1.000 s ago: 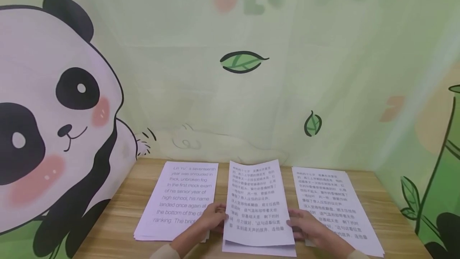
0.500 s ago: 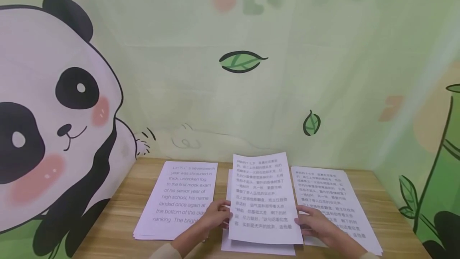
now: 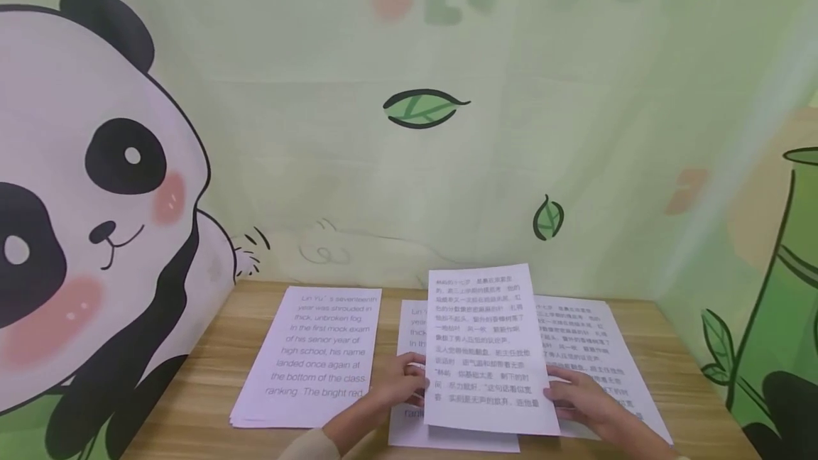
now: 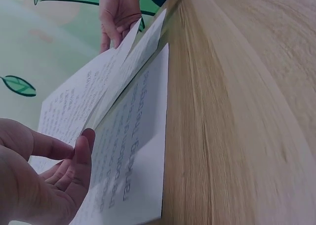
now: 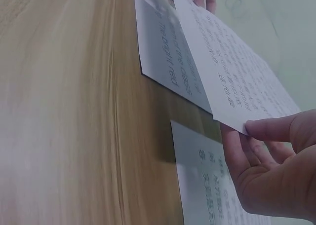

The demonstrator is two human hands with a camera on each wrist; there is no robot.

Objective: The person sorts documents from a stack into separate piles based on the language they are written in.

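A white sheet of paper [image 3: 486,346] printed with Chinese text is held up off the table by both hands. My left hand [image 3: 402,382] pinches its left edge between thumb and fingers; my right hand [image 3: 578,396] pinches the right edge. In the left wrist view the left thumb and fingers close on the sheet's border. Below it lies an English-printed sheet [image 3: 409,435], mostly covered in the head view. At the right, a stack of Chinese-printed paper [image 3: 613,353] lies partly hidden behind the raised sheet and my right hand.
A stack of English-printed paper [image 3: 313,360] lies at the left of the wooden table [image 3: 211,382], its sheets slightly uneven at the lower edge. Behind the table hangs a pale green cloth backdrop [image 3: 307,126] with a large panda drawing [image 3: 115,247] and leaves.
Both hands have lifted the Chinese-printed sheet and carried it to the right. More of the English-printed sheet below has come into view, and the sheet now overlaps the right stack.
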